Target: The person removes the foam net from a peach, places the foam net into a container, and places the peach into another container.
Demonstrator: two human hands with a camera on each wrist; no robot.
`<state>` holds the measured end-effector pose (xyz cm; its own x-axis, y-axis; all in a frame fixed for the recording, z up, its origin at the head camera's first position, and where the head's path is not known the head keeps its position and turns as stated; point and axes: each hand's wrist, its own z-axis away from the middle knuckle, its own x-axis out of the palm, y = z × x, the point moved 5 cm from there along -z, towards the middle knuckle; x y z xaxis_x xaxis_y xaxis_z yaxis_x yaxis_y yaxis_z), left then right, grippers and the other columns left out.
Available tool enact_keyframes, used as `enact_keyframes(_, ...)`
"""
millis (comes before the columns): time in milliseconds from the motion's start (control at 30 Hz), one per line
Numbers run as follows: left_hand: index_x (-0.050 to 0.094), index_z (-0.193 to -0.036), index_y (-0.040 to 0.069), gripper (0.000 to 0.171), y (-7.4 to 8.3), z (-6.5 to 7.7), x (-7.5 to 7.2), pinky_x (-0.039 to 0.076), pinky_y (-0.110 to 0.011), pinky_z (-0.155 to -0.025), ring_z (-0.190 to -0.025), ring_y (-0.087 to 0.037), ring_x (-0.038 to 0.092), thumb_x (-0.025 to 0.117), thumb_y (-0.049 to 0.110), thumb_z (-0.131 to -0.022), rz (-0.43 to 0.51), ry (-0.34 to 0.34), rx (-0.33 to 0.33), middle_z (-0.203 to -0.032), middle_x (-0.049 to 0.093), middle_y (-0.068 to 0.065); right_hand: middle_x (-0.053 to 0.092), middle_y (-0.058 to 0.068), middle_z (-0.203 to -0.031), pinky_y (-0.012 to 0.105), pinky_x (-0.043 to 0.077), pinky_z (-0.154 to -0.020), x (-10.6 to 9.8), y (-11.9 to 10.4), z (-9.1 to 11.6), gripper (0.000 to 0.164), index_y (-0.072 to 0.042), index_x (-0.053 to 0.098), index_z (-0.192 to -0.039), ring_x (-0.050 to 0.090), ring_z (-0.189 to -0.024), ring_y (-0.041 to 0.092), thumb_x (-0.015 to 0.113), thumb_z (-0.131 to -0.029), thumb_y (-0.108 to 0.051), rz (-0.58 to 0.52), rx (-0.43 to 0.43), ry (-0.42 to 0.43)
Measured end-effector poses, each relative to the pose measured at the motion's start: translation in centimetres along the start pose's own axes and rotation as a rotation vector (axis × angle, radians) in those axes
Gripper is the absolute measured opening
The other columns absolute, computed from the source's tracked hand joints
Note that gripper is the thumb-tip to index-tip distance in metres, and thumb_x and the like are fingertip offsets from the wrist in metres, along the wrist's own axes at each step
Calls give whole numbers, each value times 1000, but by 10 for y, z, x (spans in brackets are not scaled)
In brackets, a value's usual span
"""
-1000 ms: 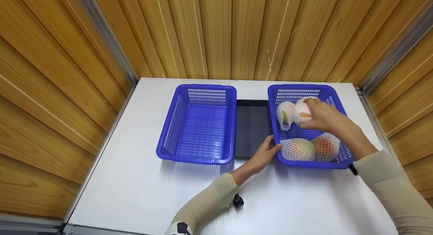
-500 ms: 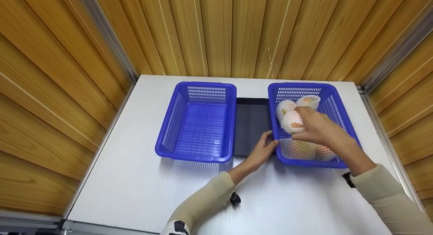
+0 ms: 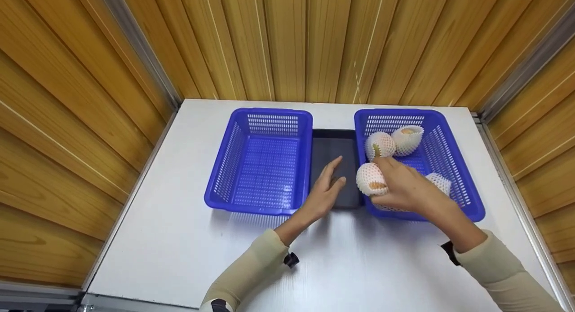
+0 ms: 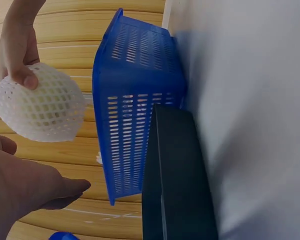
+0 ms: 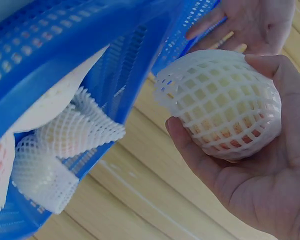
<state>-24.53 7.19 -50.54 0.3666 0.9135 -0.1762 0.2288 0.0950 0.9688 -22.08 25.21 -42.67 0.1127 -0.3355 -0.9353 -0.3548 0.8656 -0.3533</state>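
My right hand [image 3: 406, 188] grips a round yellow-red fruit [image 3: 370, 179] wrapped in a white foam net, held above the left side of the right blue basket [image 3: 462, 186]. In the right wrist view the thumb and fingers wrap the netted fruit [image 5: 220, 105]. My left hand [image 3: 320, 199] is open over the black tray [image 3: 336, 152], fingers extended and touching nothing. The left wrist view has it just below the held fruit [image 4: 45, 107]. Two netted fruits [image 3: 381, 145] lie at the back of the right basket; another net [image 3: 439, 182] shows at the front, partly hidden by my right hand.
A second blue basket [image 3: 269, 168] with nothing in it stands left of the tray, whose sides sit close between both baskets. All rest on a white table [image 3: 157, 240]. Wood-patterned panels [image 3: 287, 47] enclose the back and sides.
My right hand has carried the netted fruit from the back of the right basket toward its left front edge. My left hand has left that basket's rim and moved left over the tray.
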Motion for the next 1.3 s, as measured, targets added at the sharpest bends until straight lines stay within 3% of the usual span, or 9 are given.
enact_keyframes(233,30,-159,9,59,11,14,-17,28,-42,-123,-152,-23,25,49,26,-106,-151,-76,51,-165,27,-11,60,22,-128,56,56,-88,13,-18,5,80,3,49,-137,63,-106,35,82,-72,-28,-8,-102,46)
enact_keyframes(467,29,-160,12,60,22,27,-34,23,-48,-124,-154,-24,19,49,26,-105,-298,-98,111,-167,22,-7,59,21,-132,51,57,-91,32,-34,10,81,2,49,-138,63,-111,34,83,-71,-30,-22,-165,56)
enact_keyframes(733,29,-159,8,60,26,42,-48,18,-52,-125,-156,-31,8,49,27,-106,-526,-136,243,-167,20,-12,60,19,-133,49,58,-90,64,-41,17,82,1,51,-137,64,-112,32,84,-70,-32,-16,-191,20)
enact_keyframes(1100,33,-157,7,60,18,57,-55,21,-53,-124,-155,-36,13,51,28,-104,-762,-160,315,-167,22,-12,62,18,-124,46,59,-89,103,-46,16,77,3,53,-132,65,-108,31,82,-70,-30,-12,-233,-22)
enact_keyframes(1300,38,-155,5,59,17,67,-49,23,-49,-124,-154,-36,19,54,29,-103,-864,-165,406,-164,29,-16,60,14,-118,44,57,-89,123,-42,16,72,4,56,-127,61,-104,31,81,-67,-27,-2,-254,-6)
